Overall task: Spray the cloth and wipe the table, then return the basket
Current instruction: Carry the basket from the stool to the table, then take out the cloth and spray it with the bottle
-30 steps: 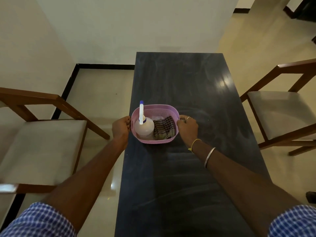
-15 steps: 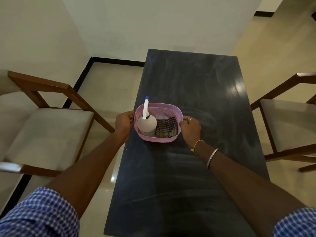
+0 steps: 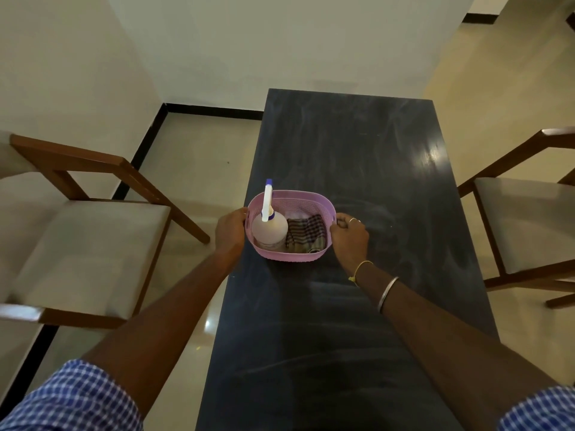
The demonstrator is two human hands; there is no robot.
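A person's left hand [image 3: 230, 230] and right hand [image 3: 348, 239] grip a pink basket [image 3: 292, 258] at centre frame, fingers curled round its end handles, at the dark counter's [image 3: 357, 157] left edge; spray bottle [image 3: 269, 228] and checked cloth [image 3: 306, 233] inside.

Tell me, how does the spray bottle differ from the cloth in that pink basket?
The spray bottle stands upright, its nozzle above the rim; the checked cloth lies crumpled below it. The spray bottle is pale with a white-and-blue sprayer; the checked cloth is dark. The bottle sits left, the cloth right. Both are inside the pink basket.
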